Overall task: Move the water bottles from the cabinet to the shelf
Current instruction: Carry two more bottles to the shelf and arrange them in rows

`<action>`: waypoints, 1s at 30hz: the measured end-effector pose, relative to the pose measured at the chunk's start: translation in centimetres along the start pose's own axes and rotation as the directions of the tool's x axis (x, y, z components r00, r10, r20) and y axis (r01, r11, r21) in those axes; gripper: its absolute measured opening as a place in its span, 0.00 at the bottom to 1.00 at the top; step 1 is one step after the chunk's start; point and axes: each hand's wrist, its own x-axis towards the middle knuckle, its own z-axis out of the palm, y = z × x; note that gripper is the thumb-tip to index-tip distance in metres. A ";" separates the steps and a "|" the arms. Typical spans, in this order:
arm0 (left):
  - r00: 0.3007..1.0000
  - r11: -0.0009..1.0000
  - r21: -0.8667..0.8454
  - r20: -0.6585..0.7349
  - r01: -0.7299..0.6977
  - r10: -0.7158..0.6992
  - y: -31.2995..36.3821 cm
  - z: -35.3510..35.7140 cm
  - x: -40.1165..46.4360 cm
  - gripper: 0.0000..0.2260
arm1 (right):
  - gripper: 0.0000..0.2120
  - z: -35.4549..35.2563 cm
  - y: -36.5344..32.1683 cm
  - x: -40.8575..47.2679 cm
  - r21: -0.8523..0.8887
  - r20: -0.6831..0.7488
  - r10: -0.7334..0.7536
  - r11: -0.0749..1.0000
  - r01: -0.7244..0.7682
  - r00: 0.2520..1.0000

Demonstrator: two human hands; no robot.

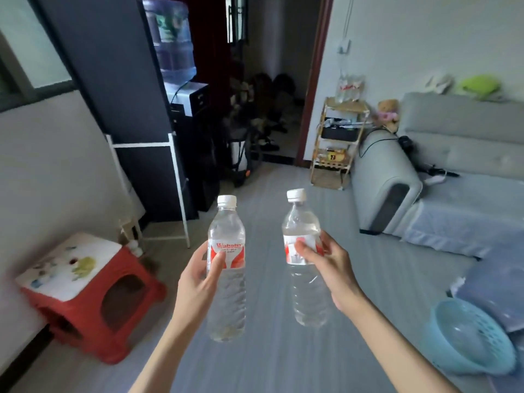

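I hold two clear water bottles with white caps and red-and-white labels upright in front of me over the grey floor. My left hand [200, 275] grips the left water bottle [226, 296] at its label. My right hand [330, 265] grips the right water bottle [304, 290] at its label, tilted slightly. Ahead on the right, a small wooden shelf [338, 143] stands by the doorway beside the sofa. Several clear bottles [348, 89] stand on its top tier.
A red stool [93, 296] stands at the lower left. A water dispenser [181, 92] and a white metal rack [158, 188] line the left wall. A grey sofa [442, 171] fills the right. A light-blue basket [470, 336] lies at the lower right.
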 end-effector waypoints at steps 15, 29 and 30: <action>0.963 0.996 0.060 0.265 -0.063 0.045 1.4 21.0 34.0 0.19 | 0.07 -12.6 0.2 31.3 0.034 -0.295 0.022 0.999 -0.013 0.955; 0.964 0.994 0.044 0.251 -0.103 0.089 5.6 41.4 62.0 0.10 | 0.10 -24.9 -1.4 64.8 0.042 -0.282 0.058 0.998 -0.048 0.958; 0.964 0.994 0.042 0.252 -0.099 0.085 5.2 42.7 63.9 0.08 | 0.09 -25.4 -1.1 66.9 0.033 -0.278 0.060 0.998 -0.053 0.959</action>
